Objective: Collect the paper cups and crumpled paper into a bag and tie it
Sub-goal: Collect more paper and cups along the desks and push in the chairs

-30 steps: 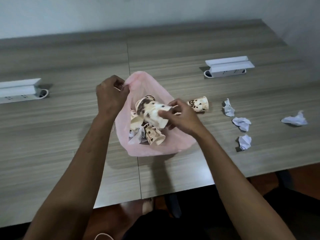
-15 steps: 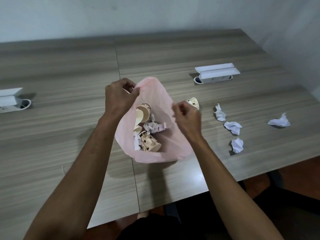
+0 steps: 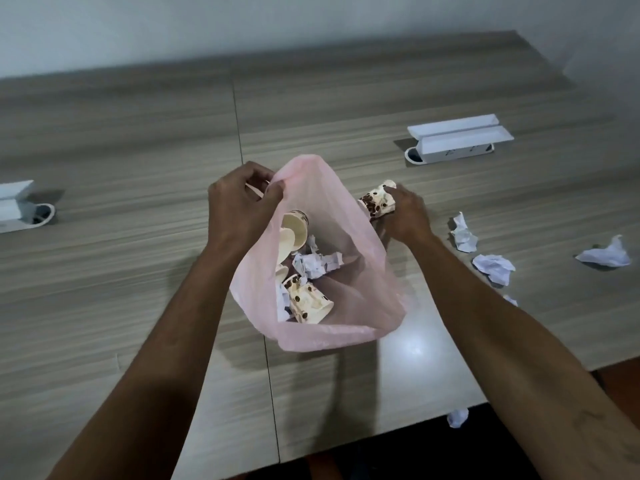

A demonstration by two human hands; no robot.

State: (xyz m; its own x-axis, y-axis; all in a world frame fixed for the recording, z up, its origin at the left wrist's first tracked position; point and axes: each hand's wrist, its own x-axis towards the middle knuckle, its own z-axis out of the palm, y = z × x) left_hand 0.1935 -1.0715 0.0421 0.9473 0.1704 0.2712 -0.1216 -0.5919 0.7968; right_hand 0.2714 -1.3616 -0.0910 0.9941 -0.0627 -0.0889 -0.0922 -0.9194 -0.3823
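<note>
Right hand (image 3: 407, 216) has left the bag (image 3: 346, 271), now gripping a cup (image 3: 377, 204); left hand (image 3: 242, 202) pinches the rim. Slack rim may collapse.

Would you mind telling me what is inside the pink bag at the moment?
Inside the pink bag lie several paper cups, one spotted cup nearest the person, and crumpled paper. Whatever lies beneath that pile is covered, so an exact count cannot be given.
</note>
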